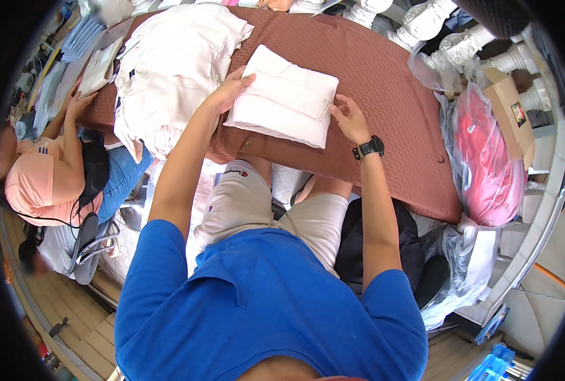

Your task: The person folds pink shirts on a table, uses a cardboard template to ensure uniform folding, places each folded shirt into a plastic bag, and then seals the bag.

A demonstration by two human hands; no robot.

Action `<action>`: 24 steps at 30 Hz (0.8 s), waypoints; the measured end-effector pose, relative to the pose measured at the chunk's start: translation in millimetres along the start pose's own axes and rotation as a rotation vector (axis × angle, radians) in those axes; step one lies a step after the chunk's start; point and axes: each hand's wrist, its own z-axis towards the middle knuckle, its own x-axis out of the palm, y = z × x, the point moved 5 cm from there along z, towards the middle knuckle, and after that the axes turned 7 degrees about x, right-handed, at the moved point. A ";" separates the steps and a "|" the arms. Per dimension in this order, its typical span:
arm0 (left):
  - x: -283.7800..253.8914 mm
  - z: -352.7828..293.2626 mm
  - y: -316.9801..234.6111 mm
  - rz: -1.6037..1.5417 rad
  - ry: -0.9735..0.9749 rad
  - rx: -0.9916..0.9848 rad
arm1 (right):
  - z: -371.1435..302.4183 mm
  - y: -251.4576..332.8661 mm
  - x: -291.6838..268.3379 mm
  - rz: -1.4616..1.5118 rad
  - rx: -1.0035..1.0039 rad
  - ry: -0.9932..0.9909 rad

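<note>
A folded white cloth garment lies as a thick rectangle near the edge of the brown-covered table. At its left side, my left hand grips it with the thumb on top and the fingers partly hidden. My right hand, with a black watch on the wrist, has curled fingers at the garment's right edge; the thumb touches that edge. Just left of the garment is a large heap of loose white clothes, its front hanging over the table edge.
A brown quilted cloth covers the curved table. On the left sits a co-worker beside a stack of packed items. At the right stand a plastic bag of red goods, an open carton and white ornate posts.
</note>
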 end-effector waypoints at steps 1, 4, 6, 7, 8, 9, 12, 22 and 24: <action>-10.4 -1.6 0.9 0.080 -0.028 0.021 | 0.7 7.9 2.6 -0.050 -0.011 -0.048; -36.0 -8.1 12.5 0.753 -0.185 0.162 | 11.9 44.9 14.9 -0.258 -0.242 -0.239; -26.8 -23.1 0.3 0.891 -0.290 0.264 | 30.6 63.9 23.8 -0.331 -0.406 -0.289; -20.3 -37.2 -6.8 0.962 -0.344 0.311 | 40.8 74.5 34.0 -0.333 -0.454 -0.216; -14.6 -53.1 -12.8 1.078 -0.357 0.211 | 52.2 85.0 45.4 -0.330 -0.505 -0.144; -12.9 -67.3 -13.6 1.111 -0.344 0.110 | 64.6 98.6 59.9 -0.323 -0.566 -0.069; -4.1 -94.1 -10.5 1.164 -0.319 -0.065 | 108.8 110.6 104.9 -0.420 -0.501 0.109; -10.5 -112.5 5.0 0.963 -0.389 0.175 | 160.0 134.3 183.1 -0.398 -0.158 0.524; -12.8 -109.1 9.7 0.955 -0.403 0.230 | 163.7 137.8 183.4 -0.345 -0.205 0.566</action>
